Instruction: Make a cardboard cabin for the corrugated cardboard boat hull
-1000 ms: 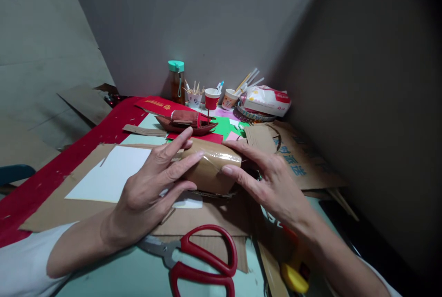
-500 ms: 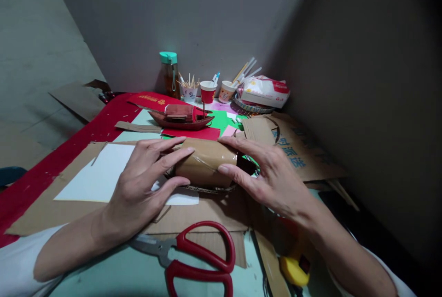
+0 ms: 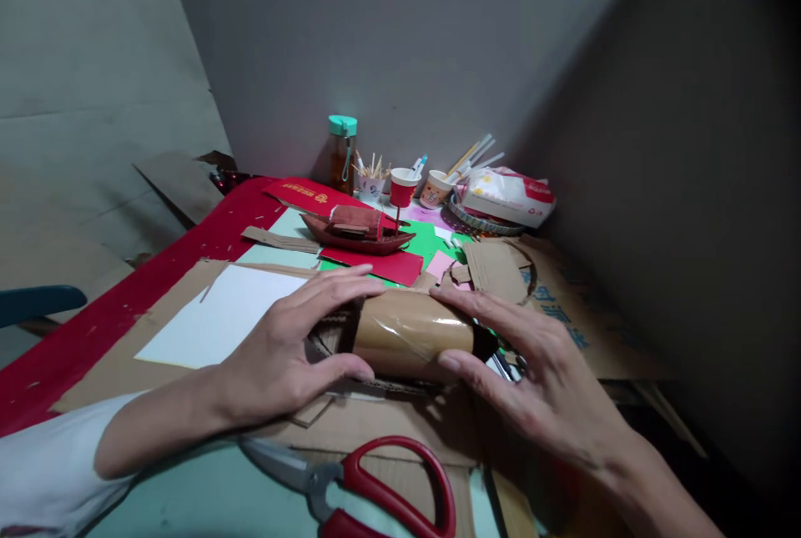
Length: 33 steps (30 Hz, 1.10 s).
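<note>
While both hands close on one roll, the scene reads so, from biggest to smallest:

Table: pale green top, strewn with cardboard and coloured paper.
Printed cardboard sheet: at 3 o'clock of the roll, with blue characters too skewed to read.
White paper: at 9 o'clock of the roll, lying on brown card.
Left hand: fingers spread over the roll's left end, thumb beneath, gripping it.
Right hand: fingers spread over the right end, thumb under, gripping too.
Cardboard roll: brown, wrapped in glossy tape, lying crosswise between the hands, touching both.
Scissors: red handles, at 6 o'clock of the roll, near it.
Model boat: dark red, at 12 o'clock, well apart.
Red envelope: gold lettering, unreadable.
Bottle: teal cap, by the wall.
</note>
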Each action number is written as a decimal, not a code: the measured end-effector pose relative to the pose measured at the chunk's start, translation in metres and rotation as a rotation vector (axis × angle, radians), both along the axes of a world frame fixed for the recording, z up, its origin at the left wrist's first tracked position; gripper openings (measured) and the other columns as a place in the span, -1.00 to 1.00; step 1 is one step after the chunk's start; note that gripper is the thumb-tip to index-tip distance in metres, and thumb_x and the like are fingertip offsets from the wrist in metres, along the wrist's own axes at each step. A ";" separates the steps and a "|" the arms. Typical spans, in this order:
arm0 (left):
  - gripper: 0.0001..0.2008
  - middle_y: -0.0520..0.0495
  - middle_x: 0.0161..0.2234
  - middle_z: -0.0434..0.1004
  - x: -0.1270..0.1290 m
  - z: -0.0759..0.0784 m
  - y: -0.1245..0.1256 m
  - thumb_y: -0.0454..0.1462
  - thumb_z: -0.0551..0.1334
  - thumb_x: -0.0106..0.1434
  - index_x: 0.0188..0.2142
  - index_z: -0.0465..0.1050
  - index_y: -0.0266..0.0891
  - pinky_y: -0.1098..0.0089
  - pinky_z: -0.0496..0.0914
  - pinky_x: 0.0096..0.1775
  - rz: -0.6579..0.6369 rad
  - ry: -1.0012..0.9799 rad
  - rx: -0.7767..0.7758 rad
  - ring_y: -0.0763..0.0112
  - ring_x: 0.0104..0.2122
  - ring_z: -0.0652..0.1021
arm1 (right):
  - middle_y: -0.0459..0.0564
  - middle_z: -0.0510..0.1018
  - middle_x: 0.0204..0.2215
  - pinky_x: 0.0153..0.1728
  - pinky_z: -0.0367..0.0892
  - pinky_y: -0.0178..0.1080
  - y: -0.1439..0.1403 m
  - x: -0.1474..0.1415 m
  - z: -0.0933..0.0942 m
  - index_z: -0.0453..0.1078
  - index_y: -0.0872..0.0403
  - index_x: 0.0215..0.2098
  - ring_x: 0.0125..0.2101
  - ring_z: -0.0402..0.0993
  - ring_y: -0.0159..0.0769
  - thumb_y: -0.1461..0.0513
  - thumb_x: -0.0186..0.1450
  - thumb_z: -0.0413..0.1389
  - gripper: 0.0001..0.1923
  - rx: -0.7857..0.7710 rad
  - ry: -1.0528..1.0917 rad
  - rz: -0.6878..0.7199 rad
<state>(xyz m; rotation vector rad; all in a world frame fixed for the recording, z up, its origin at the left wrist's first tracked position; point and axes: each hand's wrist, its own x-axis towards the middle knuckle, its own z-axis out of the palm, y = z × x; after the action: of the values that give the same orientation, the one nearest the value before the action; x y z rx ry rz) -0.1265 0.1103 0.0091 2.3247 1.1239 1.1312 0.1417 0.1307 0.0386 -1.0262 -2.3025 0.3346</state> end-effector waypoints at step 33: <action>-0.67 0.00 -0.15 0.74 0.019 0.018 0.025 -0.41 0.17 0.22 -0.15 0.68 -0.18 0.36 0.46 -0.06 0.071 -0.157 -0.448 0.26 -0.11 0.66 | -0.04 0.45 0.25 0.21 0.29 -0.01 0.003 0.003 -0.006 0.29 -0.11 0.29 0.22 0.38 -0.06 0.06 0.44 0.07 -0.52 -0.119 -0.051 0.074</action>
<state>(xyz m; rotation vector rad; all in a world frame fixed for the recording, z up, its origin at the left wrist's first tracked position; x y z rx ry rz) -0.1079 0.1356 0.0266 1.8369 1.2571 0.9476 0.1442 0.1341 0.0328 -1.0192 -2.3944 0.4858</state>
